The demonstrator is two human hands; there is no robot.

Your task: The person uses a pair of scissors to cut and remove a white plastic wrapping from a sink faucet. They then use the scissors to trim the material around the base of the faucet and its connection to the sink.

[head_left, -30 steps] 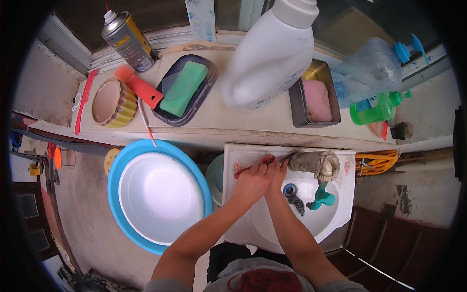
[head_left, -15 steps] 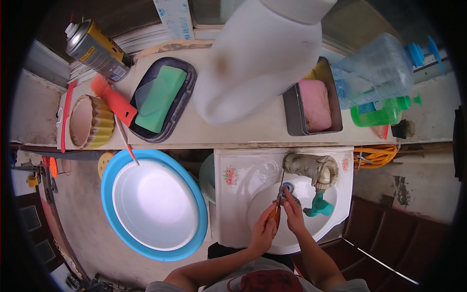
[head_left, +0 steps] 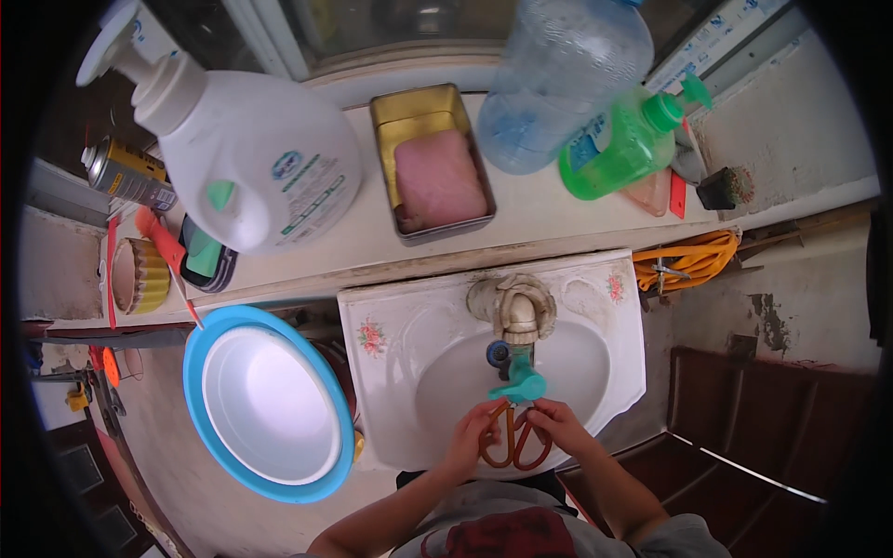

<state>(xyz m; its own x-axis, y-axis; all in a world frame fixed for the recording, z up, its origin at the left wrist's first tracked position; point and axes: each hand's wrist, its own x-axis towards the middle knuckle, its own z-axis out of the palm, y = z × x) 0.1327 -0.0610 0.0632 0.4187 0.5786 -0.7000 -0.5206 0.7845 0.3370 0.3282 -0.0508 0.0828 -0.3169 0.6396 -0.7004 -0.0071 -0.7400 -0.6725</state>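
Note:
I hold a pair of scissors (head_left: 511,437) with orange-brown loop handles over the front of the white sink (head_left: 372,409). My left hand (head_left: 470,437) closes on the left handle loop. The fingers of my right hand (head_left: 556,430) are bent around the right loop. Both loops hang toward me, slightly spread. Right above my hands is the teal tap (head_left: 521,386), which hides the blades. A corroded pipe (head_left: 526,312) carries the tap. Beside it sits a small dark blue round fitting (head_left: 499,353).
Left of the sink is a white basin (head_left: 270,409) inside a blue one (head_left: 200,400). The ledge behind holds a white pump jug (head_left: 270,158), pink soap (head_left: 442,177) in a tin, a clear bottle (head_left: 563,84) and a green pump bottle (head_left: 619,144). An orange hose (head_left: 693,260) hangs at right.
The view has shifted, so the ledge items sit further left. The scissors have turned from blades upward, beside the tap, to under it, their loops now spread. My right hand has moved onto a loop.

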